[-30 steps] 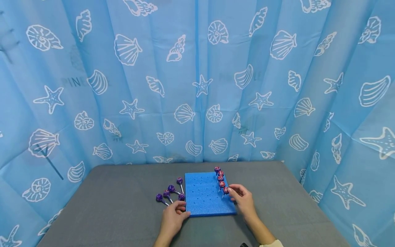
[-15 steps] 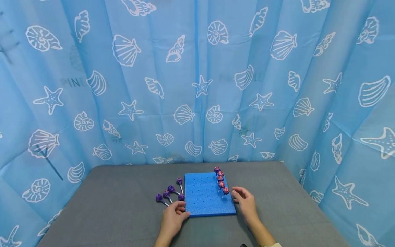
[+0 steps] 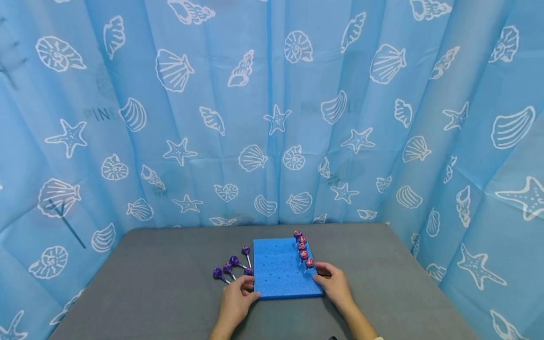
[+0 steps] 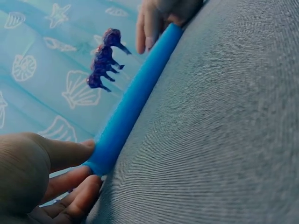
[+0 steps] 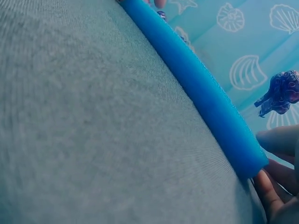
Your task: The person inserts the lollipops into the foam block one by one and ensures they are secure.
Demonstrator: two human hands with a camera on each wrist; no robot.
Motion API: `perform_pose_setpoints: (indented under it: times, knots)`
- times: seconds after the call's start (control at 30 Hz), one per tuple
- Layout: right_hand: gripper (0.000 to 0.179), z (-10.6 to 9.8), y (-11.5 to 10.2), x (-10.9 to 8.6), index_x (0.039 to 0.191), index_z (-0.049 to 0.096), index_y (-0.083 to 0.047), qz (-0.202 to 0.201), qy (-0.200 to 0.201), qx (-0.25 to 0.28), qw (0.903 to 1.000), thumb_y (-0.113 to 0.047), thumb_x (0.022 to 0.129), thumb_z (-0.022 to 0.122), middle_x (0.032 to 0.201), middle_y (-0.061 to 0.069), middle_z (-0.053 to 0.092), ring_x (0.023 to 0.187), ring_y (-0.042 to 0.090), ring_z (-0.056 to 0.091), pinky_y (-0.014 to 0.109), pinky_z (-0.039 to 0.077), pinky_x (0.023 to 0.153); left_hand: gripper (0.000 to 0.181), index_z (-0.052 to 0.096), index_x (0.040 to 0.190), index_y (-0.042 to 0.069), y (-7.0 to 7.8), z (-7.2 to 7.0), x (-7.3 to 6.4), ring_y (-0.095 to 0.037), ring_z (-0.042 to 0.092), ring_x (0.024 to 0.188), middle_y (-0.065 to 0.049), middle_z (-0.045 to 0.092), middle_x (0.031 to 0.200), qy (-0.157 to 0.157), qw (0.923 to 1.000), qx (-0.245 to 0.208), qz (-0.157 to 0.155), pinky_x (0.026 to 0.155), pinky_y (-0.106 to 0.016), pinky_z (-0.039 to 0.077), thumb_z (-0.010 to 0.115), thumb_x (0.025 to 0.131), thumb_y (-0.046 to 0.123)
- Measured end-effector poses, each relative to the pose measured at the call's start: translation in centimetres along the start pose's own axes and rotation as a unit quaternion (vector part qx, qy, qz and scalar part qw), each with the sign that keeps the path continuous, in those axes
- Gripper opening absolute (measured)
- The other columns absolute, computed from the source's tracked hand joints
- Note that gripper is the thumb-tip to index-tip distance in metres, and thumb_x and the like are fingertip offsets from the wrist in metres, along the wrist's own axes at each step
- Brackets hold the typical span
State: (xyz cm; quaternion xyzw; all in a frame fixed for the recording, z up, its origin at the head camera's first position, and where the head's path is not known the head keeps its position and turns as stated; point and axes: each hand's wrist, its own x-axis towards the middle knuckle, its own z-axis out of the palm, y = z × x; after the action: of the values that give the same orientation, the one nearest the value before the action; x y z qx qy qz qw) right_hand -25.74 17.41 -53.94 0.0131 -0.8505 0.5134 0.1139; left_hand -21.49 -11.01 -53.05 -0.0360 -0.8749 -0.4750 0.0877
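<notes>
A blue foam board point(image 3: 286, 283) with rows of small holes lies on the grey table. Along its right side stand several wrapped lollipops point(image 3: 303, 254) in a line, sticks down in the board. My left hand point(image 3: 236, 301) pinches the near left corner, thumb on top and fingers at the side, as the left wrist view shows. At the right edge, just in front of the nearest lollipop, my right hand point(image 3: 336, 286) grips the board the same way; its thumb point(image 5: 280, 140) lies over the top edge with fingertips below.
Several loose purple lollipops point(image 3: 234, 260) lie left of the board, one partly behind my left hand. A blue curtain point(image 3: 276, 118) with white shell prints hangs behind the grey table point(image 3: 170, 283).
My right hand has let go of the nearest standing lollipop, drawn back to the right, then come down onto the board's right edge. My left hand keeps its place at the corner.
</notes>
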Motion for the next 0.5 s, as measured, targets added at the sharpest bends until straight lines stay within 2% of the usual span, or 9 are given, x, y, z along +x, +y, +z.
perform_pose_setpoints:
  times: [0.2, 0.33, 0.5]
  knots:
    - [0.025, -0.25, -0.12, 0.01, 0.108, 0.069, 0.001, -0.010, -0.023, -0.032, 0.9992, -0.001, 0.083, 0.073, 0.104, 0.011, 0.069, 0.096, 0.028, 0.063, 0.044, 0.052, 0.082, 0.032, 0.069, 0.105, 0.007, -0.06, -0.30, 0.18, -0.009, 0.061, 0.067, 0.000, 0.069, 0.088, -0.001, 0.9997, 0.001, 0.023, 0.061, -0.029, 0.049, 0.081, 0.076, 0.008]
    - [0.026, -0.48, -0.19, 0.08, 0.107, 0.070, 0.001, -0.020, -0.029, -0.049, 0.9982, -0.002, 0.082, 0.074, 0.104, 0.011, 0.069, 0.096, 0.028, 0.064, 0.046, 0.051, 0.082, 0.031, 0.069, 0.107, 0.007, -0.04, -0.36, 0.33, -0.006, 0.059, 0.065, -0.001, 0.069, 0.089, 0.005, 0.9993, -0.015, 0.034, 0.058, -0.026, 0.048, 0.080, 0.077, 0.007]
    - [0.027, -0.61, -0.06, 0.20, 0.108, 0.070, -0.002, -0.016, -0.040, -0.055, 0.9976, -0.004, 0.082, 0.075, 0.106, 0.010, 0.069, 0.098, 0.028, 0.064, 0.046, 0.050, 0.084, 0.028, 0.070, 0.105, 0.007, -0.10, -0.41, 0.84, -0.004, 0.055, 0.062, 0.000, 0.069, 0.087, 0.032, 0.9973, -0.023, 0.062, 0.056, -0.024, 0.045, 0.078, 0.079, 0.004]
